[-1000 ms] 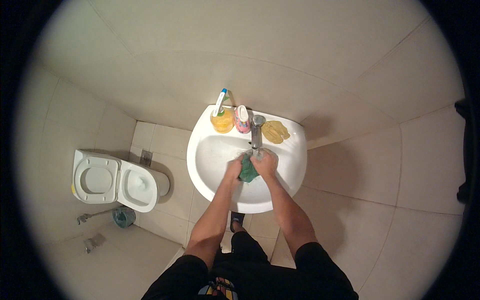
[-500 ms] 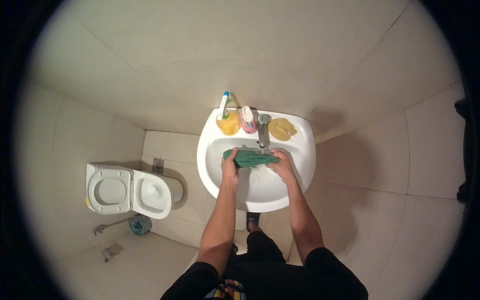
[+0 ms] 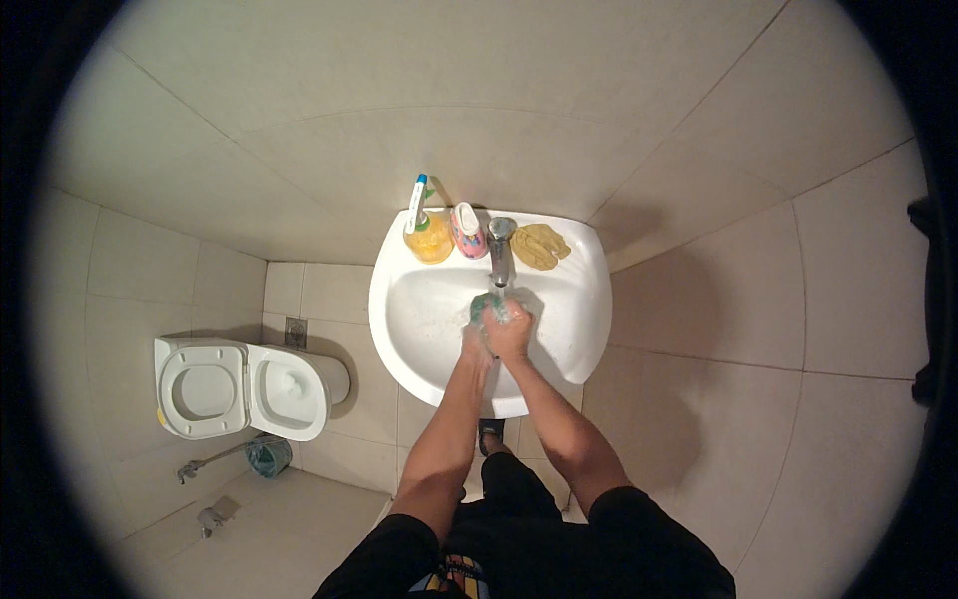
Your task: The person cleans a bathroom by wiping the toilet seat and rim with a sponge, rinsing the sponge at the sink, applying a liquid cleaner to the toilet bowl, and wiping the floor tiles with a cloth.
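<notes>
A green cloth [image 3: 481, 303], bunched up small, is in the basin under the tap [image 3: 500, 250]. Water runs from the spout and splashes over both hands. My right hand [image 3: 510, 320] is closed round the cloth, knuckles up, right below the stream. Pressed against it, my left hand [image 3: 476, 337] grips the cloth from the left side. Its fingers are partly hidden by the right hand and blurred by the splashing water. The white washbasin [image 3: 419, 349] surrounds both hands.
On the basin's back ledge stand a yellow-orange bottle [image 3: 429, 243], a pink patterned shoe-shaped item [image 3: 468, 236] and a crumpled mustard-yellow cloth [image 3: 540, 247]. To the left is a toilet [image 3: 289, 389] with its lid up, a bin [image 3: 268, 456] beside it. A tiled wall [image 3: 419, 130] rises behind the basin.
My hands have come together under the tap, the right one moving left. The cloth, stretched lengthwise between them before, is now bunched in both hands. The whole view has shifted slightly.
</notes>
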The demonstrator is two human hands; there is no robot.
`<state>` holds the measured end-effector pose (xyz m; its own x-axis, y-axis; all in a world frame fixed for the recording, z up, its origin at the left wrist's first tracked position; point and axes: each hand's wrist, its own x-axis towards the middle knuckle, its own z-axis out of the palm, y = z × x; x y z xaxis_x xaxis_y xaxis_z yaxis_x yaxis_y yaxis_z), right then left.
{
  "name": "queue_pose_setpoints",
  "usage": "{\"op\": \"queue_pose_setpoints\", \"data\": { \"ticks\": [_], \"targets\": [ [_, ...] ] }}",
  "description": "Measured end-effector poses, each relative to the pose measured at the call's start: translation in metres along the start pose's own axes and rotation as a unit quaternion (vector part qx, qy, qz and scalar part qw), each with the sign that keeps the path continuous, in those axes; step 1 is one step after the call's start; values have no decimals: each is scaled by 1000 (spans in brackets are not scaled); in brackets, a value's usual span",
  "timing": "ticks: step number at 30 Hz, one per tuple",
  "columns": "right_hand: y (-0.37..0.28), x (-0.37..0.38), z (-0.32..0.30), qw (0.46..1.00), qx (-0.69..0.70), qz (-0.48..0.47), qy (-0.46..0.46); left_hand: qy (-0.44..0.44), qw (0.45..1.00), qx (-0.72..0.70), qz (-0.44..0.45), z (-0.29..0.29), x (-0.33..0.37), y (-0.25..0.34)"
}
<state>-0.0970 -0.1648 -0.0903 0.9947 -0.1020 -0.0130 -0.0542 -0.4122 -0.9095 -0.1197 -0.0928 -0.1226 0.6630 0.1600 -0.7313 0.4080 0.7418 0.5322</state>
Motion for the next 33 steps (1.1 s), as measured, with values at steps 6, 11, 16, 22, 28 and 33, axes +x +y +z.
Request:
{"op": "queue_pose_setpoints", "data": {
  "ticks": [6, 11, 16, 22, 28, 33],
  "targets": [
    [34, 42, -51, 959, -245, -130, -58, 39, 986, 160, 5, -35, 8, 42],
    [41, 25, -56, 899, -407, -128, -100, 184, 809, 545, 122, -64, 12, 41],
    [31, 18, -25, 957, -233, -29, -172, 24, 899, 434, 58, -27, 9, 42],
    [14, 12, -38, 919, 240, 46, -310, -60, 974, 117, -185, 3, 1, 72],
    [-11, 8, -36, 796, 553, 246, 21, -3, 996, 86, -26, 32, -3, 31],
    [4, 21, -27, 776, 500, 383, -46, 45, 995, 81, 24, 34, -6, 14]
  ]
}}
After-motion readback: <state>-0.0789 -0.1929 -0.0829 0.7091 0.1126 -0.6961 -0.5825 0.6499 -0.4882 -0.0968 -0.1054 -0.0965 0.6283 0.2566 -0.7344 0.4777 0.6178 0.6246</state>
